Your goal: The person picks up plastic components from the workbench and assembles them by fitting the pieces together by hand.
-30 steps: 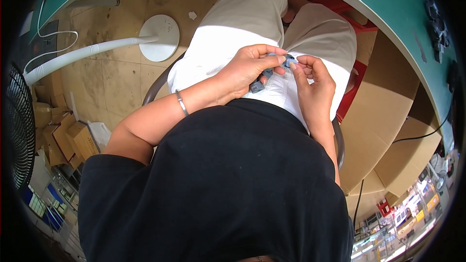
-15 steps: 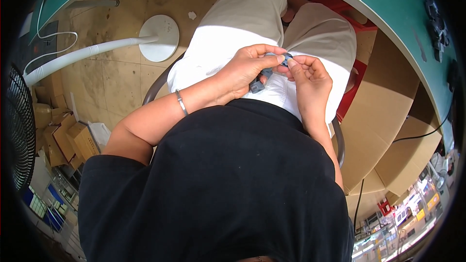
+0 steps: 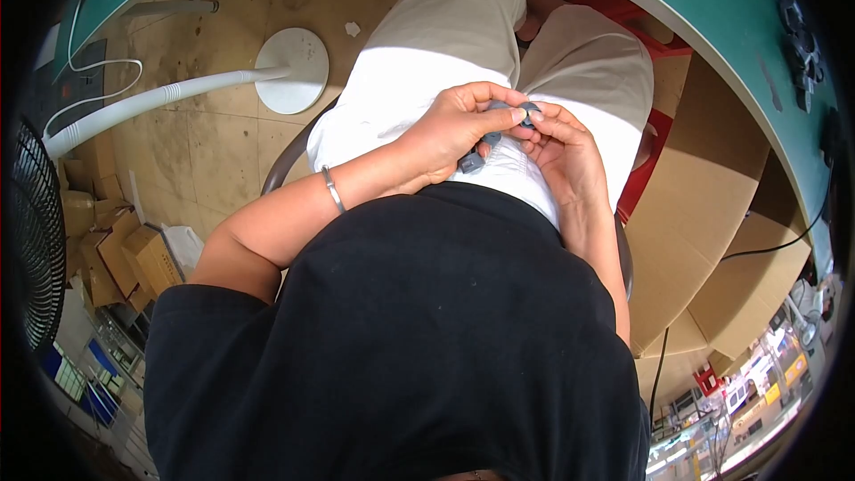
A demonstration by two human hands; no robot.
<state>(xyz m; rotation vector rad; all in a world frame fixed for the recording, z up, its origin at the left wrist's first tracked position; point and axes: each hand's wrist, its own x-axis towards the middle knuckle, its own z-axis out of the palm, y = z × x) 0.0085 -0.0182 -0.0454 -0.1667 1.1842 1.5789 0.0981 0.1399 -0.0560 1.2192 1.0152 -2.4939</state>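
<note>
Over my lap (image 3: 436, 62), short of the edge of the bench (image 3: 723, 25), my left hand (image 3: 459, 125) and right hand (image 3: 570, 147) pinch a small grey part (image 3: 533, 110); another grey piece (image 3: 471, 161) by my left palm could drop if that grip loosens.

Looking at a small blue-grey piece (image 3: 533, 108), pinched between left hand (image 3: 456, 127) and right hand (image 3: 570, 150), mostly covered! Spotting grey pieces (image 3: 470, 162) too, poking out beneath the left hand; can't tell if joined.
</note>
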